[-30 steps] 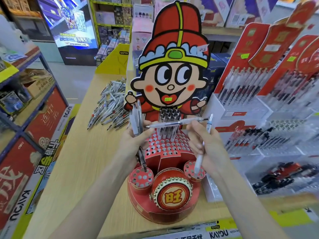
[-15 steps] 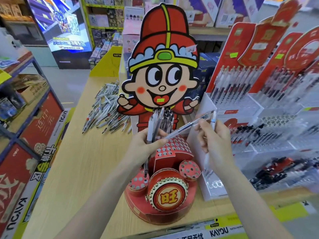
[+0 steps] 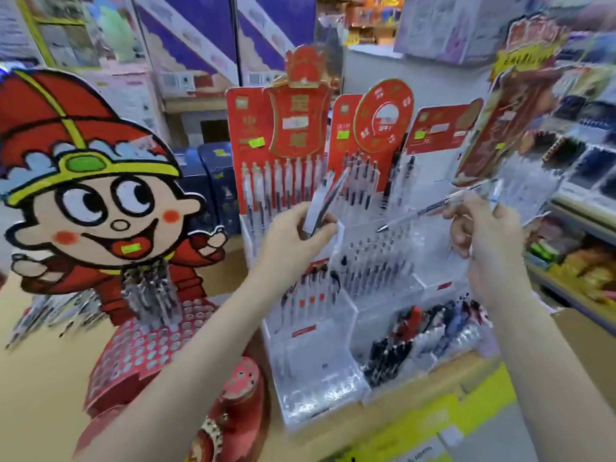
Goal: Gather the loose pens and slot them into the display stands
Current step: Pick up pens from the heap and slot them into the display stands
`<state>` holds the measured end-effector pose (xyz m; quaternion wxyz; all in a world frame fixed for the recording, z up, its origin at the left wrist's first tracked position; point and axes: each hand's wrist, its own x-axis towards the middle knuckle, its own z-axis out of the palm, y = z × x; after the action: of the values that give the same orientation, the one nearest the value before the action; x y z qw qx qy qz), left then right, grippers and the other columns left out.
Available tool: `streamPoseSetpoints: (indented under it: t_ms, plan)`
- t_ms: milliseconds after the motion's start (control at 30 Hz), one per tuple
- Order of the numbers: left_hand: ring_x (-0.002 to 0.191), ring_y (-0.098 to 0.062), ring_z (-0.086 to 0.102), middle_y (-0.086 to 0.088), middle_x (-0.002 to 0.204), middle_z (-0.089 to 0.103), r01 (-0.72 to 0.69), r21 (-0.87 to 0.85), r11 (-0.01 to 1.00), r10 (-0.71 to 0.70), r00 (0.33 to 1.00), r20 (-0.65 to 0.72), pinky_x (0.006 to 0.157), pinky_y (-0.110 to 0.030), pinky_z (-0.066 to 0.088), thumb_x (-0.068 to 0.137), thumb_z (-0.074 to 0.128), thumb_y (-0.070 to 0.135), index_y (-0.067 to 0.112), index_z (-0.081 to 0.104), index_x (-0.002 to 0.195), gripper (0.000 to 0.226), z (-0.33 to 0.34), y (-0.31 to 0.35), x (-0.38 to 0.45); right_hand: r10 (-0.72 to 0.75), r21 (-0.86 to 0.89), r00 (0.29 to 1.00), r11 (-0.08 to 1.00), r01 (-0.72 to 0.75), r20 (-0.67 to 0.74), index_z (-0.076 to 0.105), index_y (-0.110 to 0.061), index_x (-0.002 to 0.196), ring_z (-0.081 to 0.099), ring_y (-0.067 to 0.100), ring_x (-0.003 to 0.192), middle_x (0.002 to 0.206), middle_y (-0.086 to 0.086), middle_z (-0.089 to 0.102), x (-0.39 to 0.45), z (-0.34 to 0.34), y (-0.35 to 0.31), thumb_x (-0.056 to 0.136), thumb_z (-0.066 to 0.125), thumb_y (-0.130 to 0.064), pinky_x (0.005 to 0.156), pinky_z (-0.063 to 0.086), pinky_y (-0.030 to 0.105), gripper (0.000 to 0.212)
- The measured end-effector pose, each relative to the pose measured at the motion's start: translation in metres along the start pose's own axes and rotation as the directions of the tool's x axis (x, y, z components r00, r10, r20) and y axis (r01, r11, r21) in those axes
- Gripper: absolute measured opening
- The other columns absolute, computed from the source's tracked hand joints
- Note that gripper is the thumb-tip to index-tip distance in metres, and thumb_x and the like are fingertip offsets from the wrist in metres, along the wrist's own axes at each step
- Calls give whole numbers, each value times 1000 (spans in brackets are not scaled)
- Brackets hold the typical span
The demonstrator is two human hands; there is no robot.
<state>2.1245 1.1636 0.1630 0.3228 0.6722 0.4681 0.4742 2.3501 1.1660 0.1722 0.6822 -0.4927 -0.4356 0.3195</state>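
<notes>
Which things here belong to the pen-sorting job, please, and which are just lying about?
Job: bundle of pens in left hand; single pen in right hand; clear stand; red cartoon stand.
Lying about: purple boxes; side shelf goods.

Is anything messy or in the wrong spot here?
Yes. A heap of loose pens lies jumbled on the wooden table behind the cartoon stand, not slotted in. That stand's holes are mostly unfilled. Nothing looks broken, though the picture is blurry.
</notes>
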Motion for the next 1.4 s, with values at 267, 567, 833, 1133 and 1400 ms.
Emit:
streamPoseSetpoints:
  t_ms: [267,567,833,1133,1400]
  plan:
    - [47,0,45,6,63,55,-6,28,1000,13,963,-269,51,-15,39,88,65,16,18,61,85,5,109,42,81,-375,-399,902,809,431,213,55,-6,82,57,5,60,65,-4,58,146,-45,13,91,43,-33,62,42,33,31]
    - [62,-17,42,-7,75,50,111,221,969,-12,914,-406,59,-26,37,89,64,26,14,55,91,15,159,44,112,-313,-541,698,458,705,644,50,4,113,58,37,83,88,21,61,198,-12,40,100,42,-21,54,18,35,29]
    - [72,-19,48,-12,91,56,190,240,952,-44,861,-506,61,-25,38,88,63,21,11,56,93,14,170,33,120,-115,-601,739,506,618,663,52,2,105,57,39,86,97,23,61,206,17,64,99,42,-21,62,34,35,26]
    - [54,-3,45,4,67,54,151,82,985,-90,860,-503,52,-12,39,88,64,18,25,56,80,13,167,38,100,-100,-531,837,730,429,539,61,-5,84,57,24,68,83,13,67,200,1,63,93,55,-33,59,37,30,30]
    - [51,-13,44,-4,68,56,210,-119,971,-237,916,-323,50,-25,38,93,54,18,26,59,85,13,186,36,58,321,-45,752,931,-362,576,69,-11,81,40,10,47,57,-2,47,144,-90,41,100,40,-21,47,31,24,37]
